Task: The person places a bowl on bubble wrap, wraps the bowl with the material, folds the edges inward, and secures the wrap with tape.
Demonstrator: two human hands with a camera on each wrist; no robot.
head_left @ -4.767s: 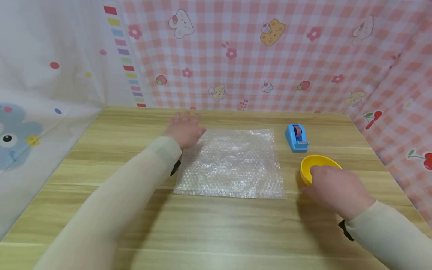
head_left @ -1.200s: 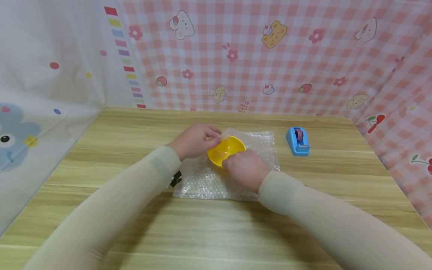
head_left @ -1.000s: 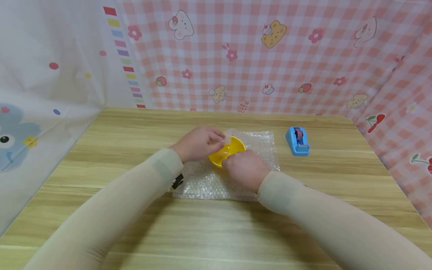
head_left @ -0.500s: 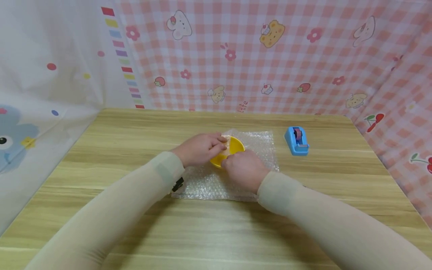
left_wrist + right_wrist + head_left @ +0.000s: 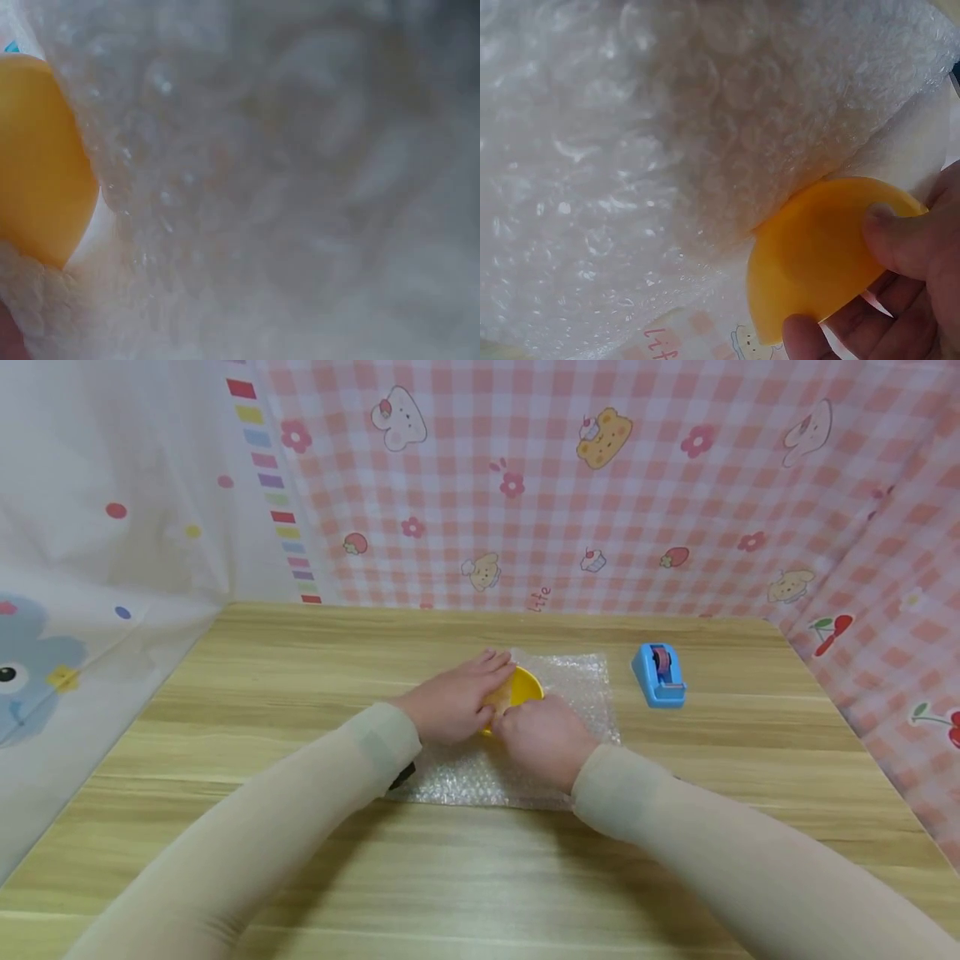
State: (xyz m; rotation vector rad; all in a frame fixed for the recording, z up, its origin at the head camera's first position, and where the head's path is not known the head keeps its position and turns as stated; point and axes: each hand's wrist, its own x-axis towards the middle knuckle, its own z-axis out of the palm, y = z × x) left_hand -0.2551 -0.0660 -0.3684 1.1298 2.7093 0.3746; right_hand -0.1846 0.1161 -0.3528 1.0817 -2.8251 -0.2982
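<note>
A yellow bowl point(image 5: 527, 686) sits on a sheet of bubble wrap point(image 5: 472, 781) in the head view. My right hand point(image 5: 546, 739) grips its near right rim; in the right wrist view the thumb lies against the side of the bowl point(image 5: 810, 251), with other fingers curled at the far edge. The wrap's left part is folded up over the bowl's left side. On that folded part rests my left hand point(image 5: 453, 700), fingers extended across the bowl's mouth. Bubble wrap point(image 5: 225, 187) fills most of the left wrist view, beside the bowl point(image 5: 37, 161).
A blue tape dispenser point(image 5: 659, 676) with a roll of tape stands right of the wrap on the wooden table point(image 5: 465, 885). Behind the table hangs a pink checked cloth point(image 5: 450, 468), with a white printed cloth point(image 5: 157, 460) at the left.
The bowl has come from the right onto the wrap, in the right hand. The left hand has lifted the wrap's left side and folded it rightward over the bowl, its fingers now flatter on it.
</note>
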